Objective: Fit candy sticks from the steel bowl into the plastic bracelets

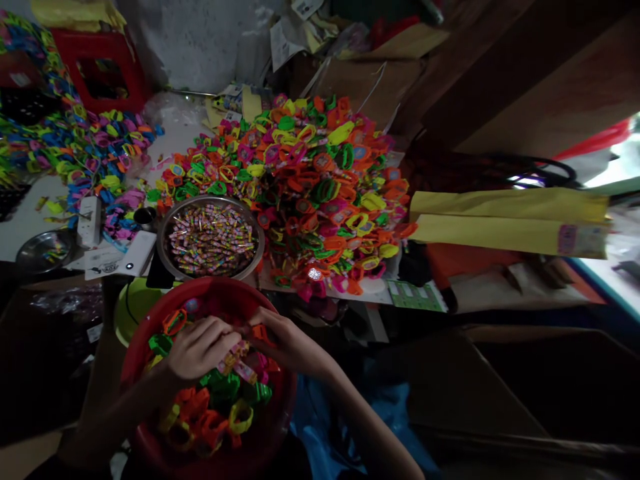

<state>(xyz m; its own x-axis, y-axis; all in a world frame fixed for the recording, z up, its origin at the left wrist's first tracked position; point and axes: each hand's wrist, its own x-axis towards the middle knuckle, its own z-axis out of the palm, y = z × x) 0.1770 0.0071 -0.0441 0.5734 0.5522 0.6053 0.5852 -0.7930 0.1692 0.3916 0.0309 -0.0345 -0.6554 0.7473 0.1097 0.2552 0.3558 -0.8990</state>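
Both hands are together over a red tub [143, 333] of toy watches in orange, green, yellow and pink. My left hand [203, 347] is closed, with several small wrapped candies [237, 360] sticking out below its curled fingers. Beside it, my right hand [285, 340] has its thumb and fingers pinched on an orange toy watch [261, 332]. Its fingertips meet those of the left hand, and the exact contact is hidden. Under the hands lie green watches [220, 385] and a yellow watch [241, 417].
Behind the tub, a metal bowl [165, 247] full of wrapped candies stands on the table. A large heap of toy watches [330, 193] rises to its right. A power strip [89, 223], a white box [137, 253] and a small metal bowl [30, 253] are at left. Yellow paper [500, 220] juts out right.
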